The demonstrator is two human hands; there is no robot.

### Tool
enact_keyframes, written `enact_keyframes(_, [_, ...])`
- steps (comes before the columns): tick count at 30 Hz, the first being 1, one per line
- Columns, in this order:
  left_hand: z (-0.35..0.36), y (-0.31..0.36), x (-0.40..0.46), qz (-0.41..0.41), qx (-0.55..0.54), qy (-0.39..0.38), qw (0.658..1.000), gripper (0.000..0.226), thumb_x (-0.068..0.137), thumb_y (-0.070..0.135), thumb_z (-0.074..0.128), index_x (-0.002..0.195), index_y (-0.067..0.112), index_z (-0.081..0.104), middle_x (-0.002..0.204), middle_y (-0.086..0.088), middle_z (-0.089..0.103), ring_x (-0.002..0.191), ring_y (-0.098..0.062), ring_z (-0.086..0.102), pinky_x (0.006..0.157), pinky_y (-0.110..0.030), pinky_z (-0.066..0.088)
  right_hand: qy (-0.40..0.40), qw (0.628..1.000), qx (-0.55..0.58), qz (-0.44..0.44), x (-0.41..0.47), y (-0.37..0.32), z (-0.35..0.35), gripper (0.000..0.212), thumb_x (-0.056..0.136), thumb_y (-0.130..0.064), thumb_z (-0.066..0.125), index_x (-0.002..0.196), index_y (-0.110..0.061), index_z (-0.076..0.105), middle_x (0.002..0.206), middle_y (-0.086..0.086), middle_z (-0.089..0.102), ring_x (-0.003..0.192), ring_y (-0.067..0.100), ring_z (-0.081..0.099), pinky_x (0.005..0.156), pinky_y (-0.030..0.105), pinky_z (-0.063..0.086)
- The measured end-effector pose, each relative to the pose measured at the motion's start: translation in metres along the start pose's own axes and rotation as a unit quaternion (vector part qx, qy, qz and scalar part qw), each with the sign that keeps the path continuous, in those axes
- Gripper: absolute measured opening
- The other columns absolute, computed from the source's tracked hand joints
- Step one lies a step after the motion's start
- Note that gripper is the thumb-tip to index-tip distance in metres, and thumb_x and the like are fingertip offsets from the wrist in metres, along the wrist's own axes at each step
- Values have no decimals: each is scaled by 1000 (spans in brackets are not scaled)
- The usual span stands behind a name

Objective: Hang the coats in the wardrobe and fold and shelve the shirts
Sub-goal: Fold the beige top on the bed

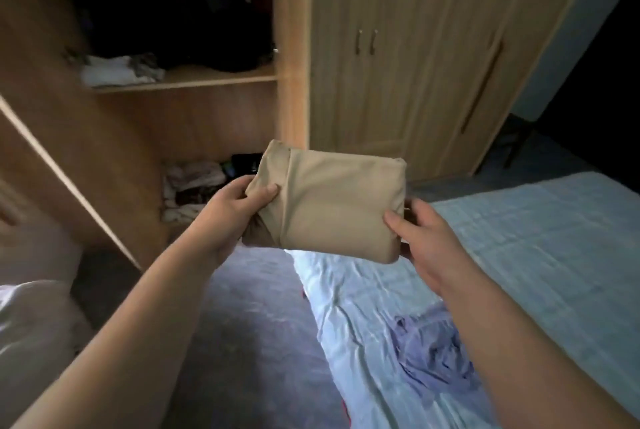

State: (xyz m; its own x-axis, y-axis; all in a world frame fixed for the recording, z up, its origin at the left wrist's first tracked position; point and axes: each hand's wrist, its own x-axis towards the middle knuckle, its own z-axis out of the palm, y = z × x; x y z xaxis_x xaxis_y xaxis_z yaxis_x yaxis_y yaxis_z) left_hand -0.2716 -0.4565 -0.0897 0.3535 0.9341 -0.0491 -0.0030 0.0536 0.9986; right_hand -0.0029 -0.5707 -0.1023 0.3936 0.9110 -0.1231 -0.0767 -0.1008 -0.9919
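Beside open wardrobe (207,82), pale-blue bed (519,238) bears crumpled purple garment (433,352).

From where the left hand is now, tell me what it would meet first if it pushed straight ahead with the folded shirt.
Probably the heap of clothes on the wardrobe's lower shelf, directly beyond the left hand holding the beige shirt. Depth is unclear.

One folded shirt (332,203), two hands
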Motion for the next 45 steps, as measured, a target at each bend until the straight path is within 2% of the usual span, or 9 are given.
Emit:
enact_keyframes(5, [-153, 23, 45, 20, -23, 95, 995, 33, 87, 30, 73, 115, 15, 68, 112, -14, 71, 102, -25, 68, 86, -43, 57, -62, 998, 3, -26, 92, -18, 169, 21, 92, -14, 65, 113, -21, 65, 109, 2, 73, 96, 16, 69, 78, 39, 55])
enact_keyframes(8, [-227, 38, 75, 31, -44, 137, 989, 43, 78, 37, 78, 113, 14, 69, 111, -13, 72, 107, -31, 67, 97, -56, 51, -100, 994, -5, -32, 141, -34, 252, 20, 93, -16, 64, 110, -27, 65, 108, -1, 73, 92, 16, 69, 76, 40, 54])
enact_keyframes(17, [-331, 39, 179, 28, -23, 186, 982, 60, 63, 59, 83, 111, 24, 71, 112, -10, 72, 108, -31, 66, 98, -58, 49, -141, 989, -5, -34, 262, -47, 365, 17, 93, -16, 65, 104, -29, 68, 101, -9, 74, 97, 15, 69, 81, 36, 55])
enact_keyframes(25, [-381, 39, 324, 28, -20, 261, 965, 43, 71, 50, 80, 107, 28, 72, 110, -11, 72, 105, -34, 68, 86, -61, 55, -185, 982, -3, -39, 436, -41, 443, 43, 85, -29, 73, 126, -26, 60, 122, -3, 68, 112, 18, 64, 102, 49, 49])
enact_keyframes(29, [-410, 53, 395, 30, -12, 317, 948, 33, 79, 40, 76, 109, 25, 72, 107, -10, 74, 102, -32, 69, 86, -52, 57, -211, 976, -17, -50, 522, -54, 493, 54, 85, -33, 74, 134, -24, 54, 121, -6, 64, 111, 16, 61, 104, 43, 47])
enact_keyframes(33, [-447, 57, 456, 18, 36, 386, 922, 28, 82, 42, 75, 106, 27, 73, 97, -1, 76, 93, -24, 72, 82, -45, 59, -246, 966, -69, -38, 592, -59, 545, 73, 68, -64, 72, 133, -35, 54, 124, -9, 66, 111, 15, 63, 99, 48, 51])
enact_keyframes(36, [-478, 56, 499, 3, 61, 420, 906, 21, 84, 40, 74, 100, 26, 73, 91, 2, 76, 89, -21, 72, 79, -38, 58, -260, 961, -89, -28, 634, -62, 585, 55, 82, -51, 70, 132, -37, 54, 126, -11, 63, 113, 13, 61, 100, 46, 50])
enact_keyframes(39, [-519, 54, 550, -16, 104, 436, 894, 24, 85, 43, 72, 95, 21, 72, 88, 2, 74, 84, -18, 69, 68, -31, 50, -247, 962, -112, -27, 680, -61, 629, 57, 92, -40, 64, 144, -27, 44, 130, -8, 56, 116, 16, 56, 98, 41, 49])
enact_keyframes(45, [-620, 46, 669, -9, 152, 425, 892, 28, 92, 39, 65, 108, 16, 68, 92, 12, 65, 79, 2, 58, 53, -5, 40, -223, 970, -94, -9, 771, -57, 730, 52, 94, -40, 62, 142, -29, 45, 125, -7, 60, 103, 10, 60, 89, 36, 53])
